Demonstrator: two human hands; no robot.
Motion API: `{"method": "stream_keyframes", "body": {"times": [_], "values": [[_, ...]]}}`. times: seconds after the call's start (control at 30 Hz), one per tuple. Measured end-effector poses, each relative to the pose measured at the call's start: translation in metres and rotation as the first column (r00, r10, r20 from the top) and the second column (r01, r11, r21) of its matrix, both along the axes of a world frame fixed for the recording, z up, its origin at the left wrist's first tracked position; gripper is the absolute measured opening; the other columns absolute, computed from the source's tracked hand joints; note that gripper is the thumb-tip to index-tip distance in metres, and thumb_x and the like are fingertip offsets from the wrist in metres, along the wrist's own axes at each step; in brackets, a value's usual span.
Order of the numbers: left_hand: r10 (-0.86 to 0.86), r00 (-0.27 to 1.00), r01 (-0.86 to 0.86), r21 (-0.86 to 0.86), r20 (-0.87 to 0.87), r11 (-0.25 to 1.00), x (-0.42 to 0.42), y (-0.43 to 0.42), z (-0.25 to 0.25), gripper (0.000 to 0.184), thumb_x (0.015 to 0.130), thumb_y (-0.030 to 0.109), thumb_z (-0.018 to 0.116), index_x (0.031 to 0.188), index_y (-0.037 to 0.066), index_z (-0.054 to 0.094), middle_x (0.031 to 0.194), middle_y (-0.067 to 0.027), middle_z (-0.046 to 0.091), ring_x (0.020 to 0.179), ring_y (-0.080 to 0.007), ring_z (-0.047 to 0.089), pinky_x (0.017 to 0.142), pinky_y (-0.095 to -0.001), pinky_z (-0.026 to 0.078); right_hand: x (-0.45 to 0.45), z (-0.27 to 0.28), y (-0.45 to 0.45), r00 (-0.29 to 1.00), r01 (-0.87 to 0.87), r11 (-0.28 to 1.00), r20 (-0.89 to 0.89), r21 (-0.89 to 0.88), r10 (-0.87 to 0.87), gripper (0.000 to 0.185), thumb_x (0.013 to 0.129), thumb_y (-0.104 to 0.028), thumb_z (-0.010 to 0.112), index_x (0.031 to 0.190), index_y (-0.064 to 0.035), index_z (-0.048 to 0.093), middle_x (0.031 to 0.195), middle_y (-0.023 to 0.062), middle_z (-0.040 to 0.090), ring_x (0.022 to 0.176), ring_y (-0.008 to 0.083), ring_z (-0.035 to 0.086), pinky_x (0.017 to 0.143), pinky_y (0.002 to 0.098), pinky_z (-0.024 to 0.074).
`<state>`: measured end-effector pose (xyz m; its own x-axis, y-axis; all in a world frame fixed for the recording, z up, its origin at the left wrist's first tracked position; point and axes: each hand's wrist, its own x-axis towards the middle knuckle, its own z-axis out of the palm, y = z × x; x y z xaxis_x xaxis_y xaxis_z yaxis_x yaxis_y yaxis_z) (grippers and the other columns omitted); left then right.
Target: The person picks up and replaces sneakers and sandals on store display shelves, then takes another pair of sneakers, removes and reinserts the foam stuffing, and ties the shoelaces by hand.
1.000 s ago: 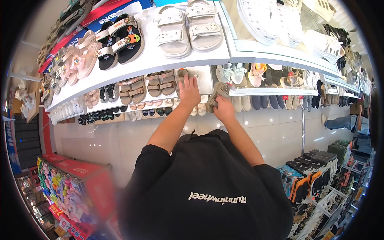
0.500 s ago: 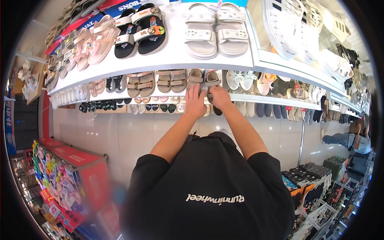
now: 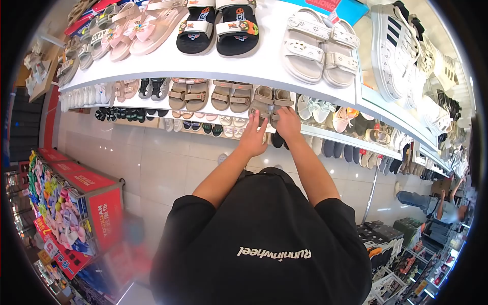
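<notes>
A pair of taupe strapped sandals sits on the middle shelf, just under the edge of the white top shelf. On the toe end of the left sandal (image 3: 263, 96) rest the fingers of my left hand (image 3: 252, 137), stretched out and slightly apart. My right hand (image 3: 288, 123) has its fingers curled at the toe of the right sandal (image 3: 282, 97), partly covering it. Beside the pair on the left stand brown strapped sandals (image 3: 241, 96). Pale lace-up shoes (image 3: 312, 108) are just right of my right hand.
Above, the white shelf (image 3: 213, 68) carries black sandals (image 3: 238, 38) and white sandals (image 3: 305, 48). More shoes line the lower shelves. A red-sided display stand (image 3: 104, 213) is at lower left. Another person (image 3: 447, 206) is at far right, near racks of goods.
The view has shifted, so the shelves sit further right and are turned slightly. Both hands stay at the same taupe sandals, which remain on the shelf.
</notes>
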<state>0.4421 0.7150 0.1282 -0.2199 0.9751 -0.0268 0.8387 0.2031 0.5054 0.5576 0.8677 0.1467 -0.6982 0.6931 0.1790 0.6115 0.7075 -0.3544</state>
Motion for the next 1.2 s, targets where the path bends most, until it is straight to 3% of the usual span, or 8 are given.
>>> {"method": "stream_keyframes", "body": {"times": [0.43, 0.63, 0.73, 0.83, 0.87, 0.93, 1.0, 1.2], "values": [[-0.003, 0.999, 0.009, -0.122, 0.045, 0.993, -0.007, 0.032, 0.019, 0.098, 0.077, 0.024, 0.077, 0.16, 0.005, 0.027, 0.169, -0.0267, -0.002, 0.155, -0.0458, 0.014, 0.122, -0.052, 0.028, 0.001, -0.014, 0.036, 0.998, -0.046, 0.994, 0.038, -0.103, 0.05, 0.042, 0.075, -0.002, 0.072, 0.116, -0.0053, 0.066, 0.133, 0.0167, 0.064, 0.117, 0.0393, 0.062, 0.1, 0.0436, 0.0521], [0.031, 0.983, -0.058, 0.151, 0.179, 0.987, -0.015, -0.022, -0.009, 0.078, 0.082, 0.02, 0.073, 0.152, 0.004, 0.042, 0.167, -0.025, 0.016, 0.152, -0.0424, 0.026, 0.12, -0.0486, 0.032, 0.022, -0.006, 0.007, 0.991, -0.038, 0.999, -0.126, -0.012, 0.036, 0.06, 0.078, -0.008, 0.076, 0.134, -0.0019, 0.055, 0.141, 0.0235, 0.056, 0.135, 0.0426, 0.049, 0.113, 0.0479, 0.0414], [0.243, 0.841, -0.315, 0.073, 0.483, 0.946, -0.033, -0.076, -0.032, 0.056, 0.083, 0.018, 0.074, 0.136, 0.002, 0.06, 0.152, -0.0205, 0.05, 0.137, -0.0361, 0.052, 0.108, -0.0431, 0.047, 0.055, -0.023, -0.021, 0.982, 0.032, 0.999, -0.188, 0.013, -0.029, 0.064, 0.079, -0.011, 0.077, 0.137, -0.001, 0.053, 0.148, 0.0258, 0.049, 0.137, 0.0449, 0.046, 0.114, 0.0487, 0.039], [0.598, 0.354, -0.602, -0.314, 0.719, 0.734, -0.061, -0.145, -0.102, 0.05, 0.086, 0.025, 0.074, 0.128, 0.001, 0.065, 0.113, -0.0169, 0.074, 0.104, -0.0273, 0.071, 0.091, -0.039, 0.055, 0.085, -0.035, -0.059, 0.984, 0.115, 0.993, -0.137, -0.028, -0.118, 0.068, 0.079, -0.013, 0.077, 0.14, -0.0001, 0.051, 0.154, 0.0274, 0.042, 0.137, 0.0452, 0.046, 0.114, 0.0487, 0.0393], [0.664, 0.46, -0.721, -0.189, 0.59, 0.667, -0.07, -0.175, -0.162, 0.047, 0.086, 0.025, 0.074, 0.126, 0.0, 0.067, 0.104, -0.0134, 0.075, 0.092, -0.0212, 0.071, 0.083, -0.0351, 0.056, 0.101, -0.055, -0.062, 0.989, 0.118, 0.992, -0.081, -0.055, -0.122, 0.069, 0.08, -0.013, 0.078, 0.141, -0.0005, 0.05, 0.156, 0.0269, 0.039, 0.135, 0.0442, 0.049, 0.111, 0.0484, 0.0421], [0.776, -0.148, -0.66, -0.646, 0.613, 0.384, -0.084, -0.231, -0.191, 0.035, 0.089, 0.026, 0.071, 0.118, 0.005, 0.071, 0.095, -0.0089, 0.073, 0.082, -0.0209, 0.068, 0.066, -0.0336, 0.051, 0.127, -0.081, -0.072, 0.973, 0.196, 0.934, -0.062, -0.299, -0.224, 0.071, 0.08, -0.015, 0.078, 0.143, -0.0016, 0.049, 0.158, 0.0268, 0.038, 0.126, 0.0406, 0.058, 0.104, 0.0461, 0.049], [0.682, -0.454, -0.556, -0.781, 0.574, 0.287, -0.086, -0.297, -0.23, 0.041, 0.094, 0.036, 0.062, 0.124, 0.008, 0.062, 0.108, -0.0095, 0.066, 0.091, -0.028, 0.067, 0.063, -0.0435, 0.048, 0.139, -0.1, -0.076, 0.939, 0.233, 0.854, -0.12, -0.465, -0.322, 0.071, 0.081, -0.016, 0.079, 0.144, -0.0038, 0.049, 0.153, 0.0266, 0.044, 0.105, 0.0319, 0.071, 0.088, 0.0397, 0.0577], [0.969, -0.204, -0.289, -0.954, 0.138, 0.075, -0.079, -0.337, -0.203, 0.053, 0.095, 0.039, 0.059, 0.141, 0.013, 0.052, 0.131, -0.0135, 0.062, 0.108, -0.0361, 0.063, 0.087, -0.0527, 0.047, 0.1, -0.013, -0.057, 0.816, 0.159, 0.606, -0.241, -0.779, -0.525, 0.049, 0.088, -0.014, 0.076, 0.133, -0.0022, 0.061, 0.117, 0.0105, 0.072, 0.09, 0.0142, 0.069, 0.077, 0.0306, 0.0555]]}}
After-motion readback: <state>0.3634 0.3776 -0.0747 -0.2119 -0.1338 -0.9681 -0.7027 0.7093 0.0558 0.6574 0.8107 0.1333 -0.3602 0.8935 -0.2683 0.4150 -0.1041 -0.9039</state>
